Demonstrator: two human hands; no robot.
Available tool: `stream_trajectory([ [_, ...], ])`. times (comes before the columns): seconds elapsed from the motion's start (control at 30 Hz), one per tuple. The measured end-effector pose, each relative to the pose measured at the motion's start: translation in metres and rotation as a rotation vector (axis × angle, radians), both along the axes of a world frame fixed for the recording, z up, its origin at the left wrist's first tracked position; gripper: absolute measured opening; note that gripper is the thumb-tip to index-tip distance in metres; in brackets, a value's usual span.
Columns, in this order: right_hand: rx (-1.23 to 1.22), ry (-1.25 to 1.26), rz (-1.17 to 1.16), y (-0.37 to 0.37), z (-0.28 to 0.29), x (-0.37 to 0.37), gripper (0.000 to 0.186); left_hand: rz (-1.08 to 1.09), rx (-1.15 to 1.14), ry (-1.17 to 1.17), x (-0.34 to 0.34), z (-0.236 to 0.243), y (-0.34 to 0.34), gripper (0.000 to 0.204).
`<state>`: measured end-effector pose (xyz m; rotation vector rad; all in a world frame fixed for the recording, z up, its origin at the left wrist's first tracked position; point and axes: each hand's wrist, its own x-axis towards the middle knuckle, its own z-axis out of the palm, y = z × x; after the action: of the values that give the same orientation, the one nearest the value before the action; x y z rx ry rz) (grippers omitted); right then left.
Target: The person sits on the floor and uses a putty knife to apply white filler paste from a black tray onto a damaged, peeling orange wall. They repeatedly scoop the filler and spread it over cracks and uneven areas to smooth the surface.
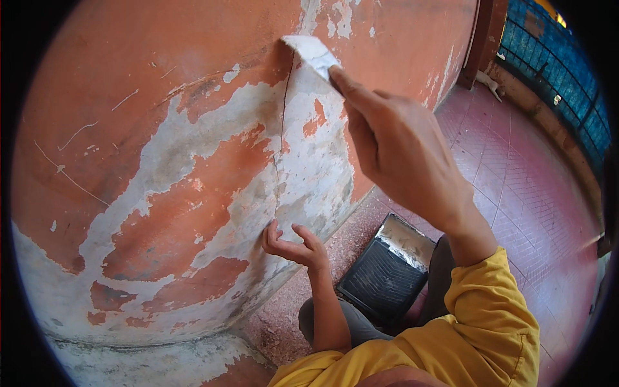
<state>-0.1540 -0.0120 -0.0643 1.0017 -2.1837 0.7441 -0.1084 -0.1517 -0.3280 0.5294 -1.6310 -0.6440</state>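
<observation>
My right hand [400, 142] is closed round a putty knife [311, 53], whose white-smeared blade lies against the wall near the top of a long crack. Its handle is mostly hidden in my fingers. The wall [187, 226] has orange paint, peeled away in large patches down to grey-white plaster. A dark, thin crack [282, 138] runs downward from the blade. Lower down, my left hand [298, 246] has its fingers curled but apart and holds nothing; its fingertips are at the wall near the crack's lower end.
A black paint tray [385, 274] with white paste at its far end stands on the floor by my legs. Paint flakes [284, 322] litter the wall's foot. Pinkish-red tiles [509, 187] stretch right, toward a low ledge and a dark railing [561, 71] backed by blue sheeting.
</observation>
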Motion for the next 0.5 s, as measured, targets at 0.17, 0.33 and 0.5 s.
stream_trajectory([
  [0.17,0.102,-0.191,0.054,0.010,-0.013,0.027,0.042,-0.002,-0.007,0.005,-0.004,0.005,0.004,0.042],
  [0.33,-0.186,-0.030,0.188,0.022,0.004,0.006,0.041,0.014,-0.023,-0.013,0.006,-0.001,-0.004,0.040],
  [0.5,-0.606,-0.236,0.560,0.017,-0.044,-0.033,0.049,-0.025,0.034,0.004,0.003,0.007,-0.001,0.039],
])
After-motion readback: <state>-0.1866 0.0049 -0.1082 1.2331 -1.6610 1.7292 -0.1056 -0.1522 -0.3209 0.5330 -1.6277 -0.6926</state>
